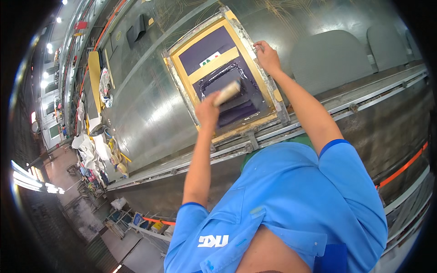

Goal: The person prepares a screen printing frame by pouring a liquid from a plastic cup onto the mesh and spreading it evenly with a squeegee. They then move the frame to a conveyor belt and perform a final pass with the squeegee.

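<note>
Gripping firmly now, left hand (pixel 208 109) wrapped round the pale handle of a squeegee-like tool (pixel 227 93), blurred right over the screen (pixel 246 44). Bracing at the screen's right-hand rim with the right hand (pixel 267 57), fingers bent; cannot tell whether pinching it or only resting there. Looking partway along, at a guess: dark purple ink (pixel 239 111) already over much of the lower window, yet with glossy ridges and a roughly rectangular wet outline apparently left to even out. Cannot see underneath, so cannot judge the result below.

On to the textures! Wet and shiny in the lower window, flatter and duller in the upper panel (pixel 209 43). Split across by a yellow strip (pixel 212 65), with a small white patch (pixel 210 59) marked red and green at its edge. Bordered in yellow, scuffed and blotched along the outer rim. Laid flat on a smooth grey table (pixel 150 91), sheeny under the lights. Out to the right, at least 2 matte grey panels (pixel 332 54) with rounded corners; out left, crumpled whitish sheets (pixel 86 148).
</note>
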### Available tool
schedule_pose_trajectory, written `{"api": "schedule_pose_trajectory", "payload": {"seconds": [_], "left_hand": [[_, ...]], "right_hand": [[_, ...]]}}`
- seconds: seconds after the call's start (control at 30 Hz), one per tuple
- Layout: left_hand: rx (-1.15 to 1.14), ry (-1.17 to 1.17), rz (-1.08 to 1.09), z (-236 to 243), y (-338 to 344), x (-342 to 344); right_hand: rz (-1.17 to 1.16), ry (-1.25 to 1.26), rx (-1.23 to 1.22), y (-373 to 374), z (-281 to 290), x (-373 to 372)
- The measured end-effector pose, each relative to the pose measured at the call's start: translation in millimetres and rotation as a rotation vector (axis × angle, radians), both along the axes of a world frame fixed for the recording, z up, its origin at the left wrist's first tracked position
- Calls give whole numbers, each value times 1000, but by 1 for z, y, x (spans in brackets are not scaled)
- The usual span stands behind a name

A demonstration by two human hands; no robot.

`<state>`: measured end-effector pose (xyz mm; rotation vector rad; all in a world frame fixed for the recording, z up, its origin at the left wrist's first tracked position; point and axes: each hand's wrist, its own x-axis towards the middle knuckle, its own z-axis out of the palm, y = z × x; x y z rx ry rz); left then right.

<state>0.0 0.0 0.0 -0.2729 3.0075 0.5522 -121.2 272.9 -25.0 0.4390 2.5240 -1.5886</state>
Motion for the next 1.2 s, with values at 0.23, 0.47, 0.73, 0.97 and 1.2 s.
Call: {"api": "schedule_pose_trajectory", "payload": {"seconds": [0.23, 0.47, 0.73, 0.97, 1.2], "left_hand": [[-122, -47, -140, 10, -14, -72], [6, 128, -205, -10, 8, 29], [14, 205, -268, 0, 31, 161], [-10, 207, -338, 9, 26, 238], [28, 372, -293, 21, -37, 152]], "right_hand": [[-20, 121, 72, -7, -6, 9], [-11, 94, 61, -12, -13, 9], [75, 81, 111, -15, -11, 8], [4, 87, 150, -25, -1, 27], [-24, 379, 115, -35, 13, 33]]}}
